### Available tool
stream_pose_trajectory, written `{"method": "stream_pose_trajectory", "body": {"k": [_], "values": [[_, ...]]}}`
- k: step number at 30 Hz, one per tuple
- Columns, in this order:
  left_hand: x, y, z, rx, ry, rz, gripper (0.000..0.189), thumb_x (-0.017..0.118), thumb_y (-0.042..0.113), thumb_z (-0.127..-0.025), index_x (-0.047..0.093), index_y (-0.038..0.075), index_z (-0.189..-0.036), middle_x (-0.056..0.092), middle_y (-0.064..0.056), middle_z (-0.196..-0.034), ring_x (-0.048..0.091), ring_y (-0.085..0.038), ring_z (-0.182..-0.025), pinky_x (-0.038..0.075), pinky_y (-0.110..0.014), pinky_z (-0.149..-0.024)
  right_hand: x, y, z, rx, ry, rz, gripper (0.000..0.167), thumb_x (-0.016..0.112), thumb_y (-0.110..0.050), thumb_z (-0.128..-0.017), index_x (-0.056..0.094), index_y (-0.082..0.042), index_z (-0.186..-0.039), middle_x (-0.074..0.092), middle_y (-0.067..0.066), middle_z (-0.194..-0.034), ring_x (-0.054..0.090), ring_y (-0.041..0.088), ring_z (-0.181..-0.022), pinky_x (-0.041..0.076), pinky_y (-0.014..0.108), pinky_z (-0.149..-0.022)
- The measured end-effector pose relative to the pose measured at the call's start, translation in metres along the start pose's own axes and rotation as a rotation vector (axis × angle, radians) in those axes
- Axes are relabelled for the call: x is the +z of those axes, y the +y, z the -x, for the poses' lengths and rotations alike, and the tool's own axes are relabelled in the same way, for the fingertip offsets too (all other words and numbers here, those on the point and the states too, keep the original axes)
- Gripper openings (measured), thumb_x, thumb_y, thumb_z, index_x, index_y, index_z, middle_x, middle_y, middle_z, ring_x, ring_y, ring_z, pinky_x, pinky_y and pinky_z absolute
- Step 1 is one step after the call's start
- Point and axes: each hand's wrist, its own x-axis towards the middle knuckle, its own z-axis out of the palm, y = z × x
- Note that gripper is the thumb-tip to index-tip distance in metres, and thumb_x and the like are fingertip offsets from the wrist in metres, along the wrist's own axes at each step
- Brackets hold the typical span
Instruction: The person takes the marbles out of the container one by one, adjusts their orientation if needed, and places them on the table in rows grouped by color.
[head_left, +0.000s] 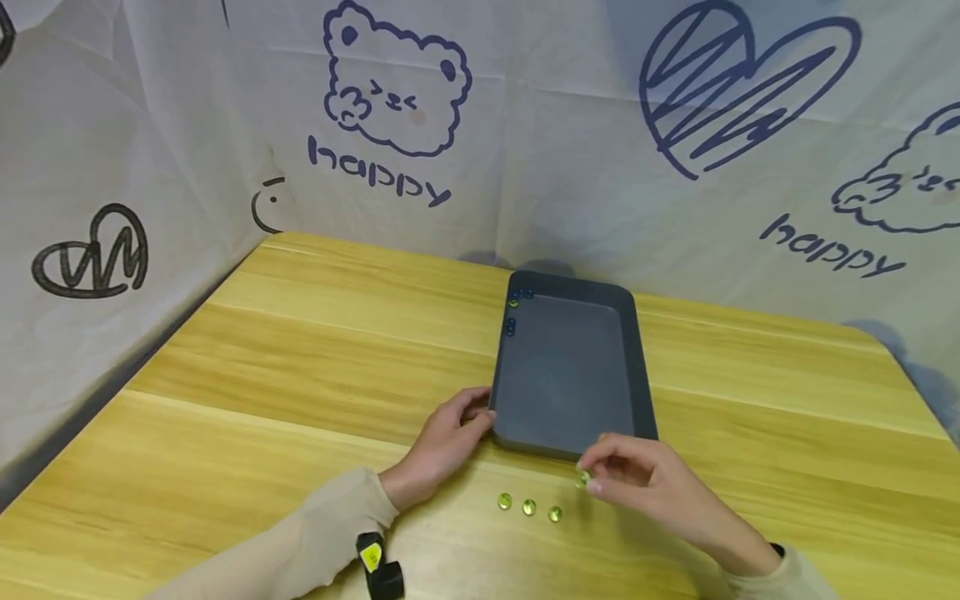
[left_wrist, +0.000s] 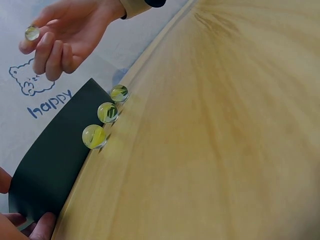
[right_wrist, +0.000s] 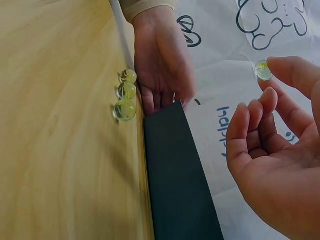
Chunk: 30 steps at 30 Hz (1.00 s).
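Observation:
My right hand [head_left: 660, 487] pinches a clear yellow-green marble [head_left: 582, 478] between thumb and forefinger, just off the tray's near right corner. In the right wrist view the other fingers of that hand [right_wrist: 280, 135] curl loosely below the marble [right_wrist: 263, 70]. My left hand [head_left: 442, 446] holds the dark grey tray [head_left: 570, 367] at its near left corner, the thumb at the rim. Three similar marbles, left [head_left: 505, 501], middle [head_left: 529, 507] and right [head_left: 555, 514], lie in a row on the table before the tray.
Along the tray's far left inside edge sit several dark blue marbles [head_left: 511, 327] and one yellow-green marble [head_left: 513, 303]. The wooden table [head_left: 300, 333] meets white cloth walls [head_left: 555, 142] with drawings behind and at left. A black strap device [head_left: 381, 571] hangs by the left sleeve.

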Motion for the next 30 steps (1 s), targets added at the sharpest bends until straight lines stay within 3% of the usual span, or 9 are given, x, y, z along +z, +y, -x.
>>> {"method": "stream_pose_trajectory", "body": {"k": [19, 23, 30], "values": [[0.001, -0.001, 0.002, -0.009, 0.005, -0.006, 0.044, 0.052, 0.014, -0.098, 0.047, -0.005, -0.137, 0.057, -0.019, -0.128, 0.054, -0.030, -0.115, 0.043, -0.045, -0.099, -0.011, 0.014, 0.018, 0.052, -0.056, -0.009, 0.014, 0.056, 0.002, -0.095, 0.063, 0.002, -0.107, 0.058, -0.002, -0.088, 0.053, 0.012, -0.075, 0.047, 0.028, -0.062], [0.002, -0.002, 0.000, 0.003, 0.012, -0.008, 0.043, 0.052, 0.012, -0.097, 0.047, -0.007, -0.136, 0.058, -0.020, -0.125, 0.055, -0.031, -0.114, 0.043, -0.045, -0.099, -0.013, 0.017, 0.021, 0.069, -0.071, 0.031, 0.013, 0.058, 0.000, -0.094, 0.065, 0.000, -0.106, 0.059, -0.003, -0.088, 0.053, 0.012, -0.076, 0.046, 0.028, -0.062], [0.002, 0.000, 0.000, 0.006, 0.014, 0.003, 0.044, 0.052, 0.012, -0.098, 0.047, -0.007, -0.137, 0.057, -0.020, -0.127, 0.055, -0.030, -0.114, 0.043, -0.044, -0.098, -0.010, 0.023, 0.021, 0.024, -0.097, 0.097, 0.013, 0.062, -0.001, -0.092, 0.067, -0.005, -0.104, 0.058, -0.001, -0.085, 0.052, 0.011, -0.076, 0.045, 0.027, -0.061]]}}
